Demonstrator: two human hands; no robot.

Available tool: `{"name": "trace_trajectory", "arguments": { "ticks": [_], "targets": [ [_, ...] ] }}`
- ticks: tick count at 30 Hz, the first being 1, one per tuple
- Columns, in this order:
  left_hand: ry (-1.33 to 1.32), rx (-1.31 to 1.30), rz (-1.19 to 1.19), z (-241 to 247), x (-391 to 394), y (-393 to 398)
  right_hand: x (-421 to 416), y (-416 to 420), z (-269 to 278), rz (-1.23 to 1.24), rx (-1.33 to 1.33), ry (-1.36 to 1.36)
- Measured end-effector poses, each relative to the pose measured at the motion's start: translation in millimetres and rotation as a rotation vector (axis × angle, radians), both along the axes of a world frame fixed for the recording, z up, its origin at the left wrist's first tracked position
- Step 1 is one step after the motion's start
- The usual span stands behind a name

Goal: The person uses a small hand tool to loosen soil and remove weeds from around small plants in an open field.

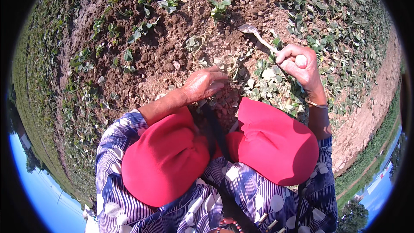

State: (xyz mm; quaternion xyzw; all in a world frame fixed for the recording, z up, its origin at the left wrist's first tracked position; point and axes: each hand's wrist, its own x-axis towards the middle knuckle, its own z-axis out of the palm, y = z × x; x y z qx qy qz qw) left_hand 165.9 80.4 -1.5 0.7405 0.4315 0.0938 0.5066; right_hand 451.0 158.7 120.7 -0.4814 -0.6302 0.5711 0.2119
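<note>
My right hand [299, 64] is closed around the handle of a small hand hoe [264, 41]. The rounded butt of the handle shows between thumb and fingers. Its metal blade [247, 28] rests at the loose brown soil, up and left of the hand. My left hand [207, 84] is low over the ground, just in front of my knees, fingers bent toward a wilted leafy plant [236, 66]. Whether those fingers grip any stems is hidden. Pale, dusty leaves [268, 82] lie in a heap between the right hand and my right knee.
Turned, clumpy soil [161, 48] with scattered green seedlings [221, 6] spreads ahead. Denser low plants [349, 38] cover the right side, with a bare dirt strip [362, 113] beyond. Both red-clad knees [165, 158] are close below my hands.
</note>
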Motion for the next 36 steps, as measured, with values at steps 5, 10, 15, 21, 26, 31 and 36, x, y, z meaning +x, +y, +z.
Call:
{"name": "trace_trajectory", "arguments": {
  "ticks": [5,10,15,21,26,31,36],
  "targets": [
    [0.265,0.465,0.319,-19,-23,81,-1,1,3,-0.09,-0.074,0.017],
    [0.29,0.568,0.3,-42,-21,93,-13,4,12,-0.11,-0.071,0.022],
    [-0.143,-0.203,0.722,-34,-72,57,3,-12,47,-0.109,0.035,0.126],
    [-0.331,-0.329,0.936,-6,-92,19,-69,31,78,0.068,-0.234,0.219],
    [-0.472,-0.518,0.974,-4,-109,27,-115,38,-21,0.053,-0.147,0.183],
    [-0.057,-0.059,0.904,-21,-142,17,-79,10,18,-0.116,-0.439,0.271],
    [0.226,0.281,0.691,-10,-137,26,-72,7,54,-0.031,-0.208,0.266]
  ]
}}
